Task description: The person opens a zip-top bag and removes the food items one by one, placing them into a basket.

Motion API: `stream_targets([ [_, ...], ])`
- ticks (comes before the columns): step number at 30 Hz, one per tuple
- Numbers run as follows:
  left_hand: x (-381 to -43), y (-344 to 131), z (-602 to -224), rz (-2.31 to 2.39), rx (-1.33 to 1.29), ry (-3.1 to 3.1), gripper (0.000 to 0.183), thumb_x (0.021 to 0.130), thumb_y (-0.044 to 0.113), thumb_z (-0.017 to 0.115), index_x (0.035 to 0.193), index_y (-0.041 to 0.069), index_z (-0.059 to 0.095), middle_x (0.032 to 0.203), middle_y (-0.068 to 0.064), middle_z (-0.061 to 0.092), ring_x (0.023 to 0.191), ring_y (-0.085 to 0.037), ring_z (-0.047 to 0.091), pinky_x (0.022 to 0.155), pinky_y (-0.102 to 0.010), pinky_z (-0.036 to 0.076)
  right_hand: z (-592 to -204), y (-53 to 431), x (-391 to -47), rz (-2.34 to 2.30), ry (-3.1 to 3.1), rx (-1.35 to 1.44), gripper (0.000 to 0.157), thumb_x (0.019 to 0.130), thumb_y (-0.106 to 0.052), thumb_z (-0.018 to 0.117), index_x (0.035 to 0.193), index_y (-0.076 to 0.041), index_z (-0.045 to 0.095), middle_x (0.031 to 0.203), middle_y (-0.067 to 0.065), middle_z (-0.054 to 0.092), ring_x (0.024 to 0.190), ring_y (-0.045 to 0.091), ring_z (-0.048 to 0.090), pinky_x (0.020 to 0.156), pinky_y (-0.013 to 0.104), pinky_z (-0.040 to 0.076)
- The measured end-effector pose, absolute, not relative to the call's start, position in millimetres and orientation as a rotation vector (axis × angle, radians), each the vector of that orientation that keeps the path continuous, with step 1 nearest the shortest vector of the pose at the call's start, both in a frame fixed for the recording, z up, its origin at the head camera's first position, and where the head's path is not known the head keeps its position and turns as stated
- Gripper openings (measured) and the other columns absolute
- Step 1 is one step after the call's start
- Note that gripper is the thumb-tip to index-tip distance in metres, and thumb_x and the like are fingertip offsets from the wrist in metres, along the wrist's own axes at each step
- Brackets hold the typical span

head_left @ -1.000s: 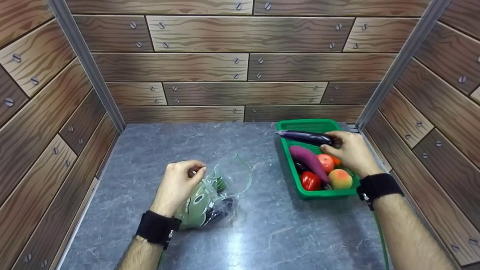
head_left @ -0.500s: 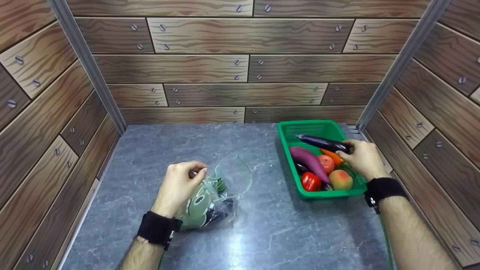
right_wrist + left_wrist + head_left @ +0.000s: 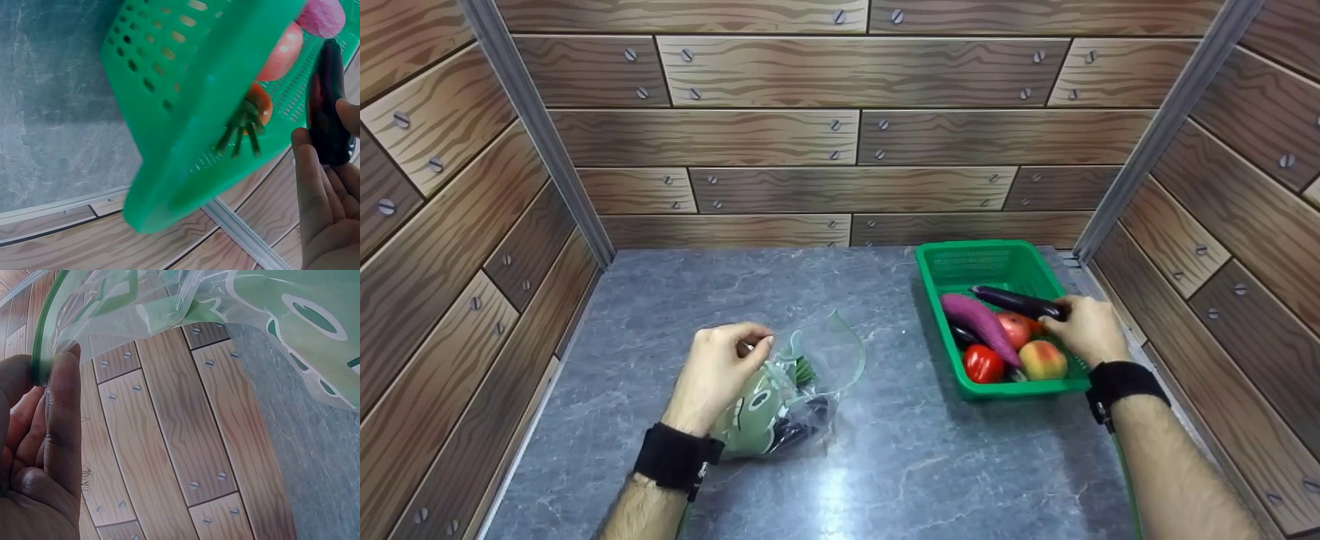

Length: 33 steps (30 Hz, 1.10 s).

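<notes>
"What does the left hand (image 3: 724,356) hold?"

"It pinches the green-edged mouth of a clear plastic bag (image 3: 746,420) between thumb and fingers. The bag rests on the grey tabletop (image 3: 915,465) and is printed in green with a white-ringed eye. A dark, glossy thing (image 3: 799,427) and a green tuft (image 3: 804,370) show at its open side."

"And the right hand (image 3: 1091,328)?"

"It grips one end of a long, dark eggplant (image 3: 1012,301), thumb on one side, fingers on the other. The eggplant's free end points left and away, within the rim of a green basket (image 3: 1012,388)."

"Does it touch anything there?"

"I can't be sure; from above it overlaps a pinkish-red fruit (image 3: 1014,330), and any contact is hidden."

"What else is in the basket?"

"A curved magenta vegetable (image 3: 979,322) at the left, a red pepper (image 3: 982,364) in the near left corner, a yellow-and-red peach (image 3: 1044,360) at the near right, and something orange with green stalks (image 3: 261,104)."
</notes>
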<state>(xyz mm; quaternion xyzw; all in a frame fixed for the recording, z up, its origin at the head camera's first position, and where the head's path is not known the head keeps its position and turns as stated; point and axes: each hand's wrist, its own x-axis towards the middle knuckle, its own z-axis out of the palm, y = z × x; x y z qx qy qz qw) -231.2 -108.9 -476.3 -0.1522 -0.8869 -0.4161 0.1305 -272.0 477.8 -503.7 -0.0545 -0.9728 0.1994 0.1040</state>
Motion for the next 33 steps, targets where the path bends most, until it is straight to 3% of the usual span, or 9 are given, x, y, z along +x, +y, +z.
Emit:
stream_targets([
  [23,-231.3,-109.6,-480.4,-1.203,-0.453,-2.574,0.009,0.107,0.01,0.084,0.108,0.012,0.092,0.097,-0.002,0.091,0.085,-0.012,0.081,0.078,-0.03,0.068,-517.4,481.7,-269.6,0.649,-2.893,-0.144,0.05,0.109,-0.024,0.086,0.138,0.015,0.076,0.129,0.039,0.081,0.12,0.06,0.079,0.105,0.073,0.062],
  [33,-230.5,-110.2,-480.8,-1.201,-0.453,-2.569,0.009,0.107,0.01,0.084,0.108,0.013,0.092,0.097,-0.001,0.091,0.084,-0.011,0.08,0.078,-0.027,0.067,-516.0,480.6,-269.5,0.727,-2.913,-0.167,0.06,0.112,-0.026,0.08,0.15,0.019,0.065,0.134,0.04,0.079,0.126,0.059,0.077,0.111,0.072,0.062],
])
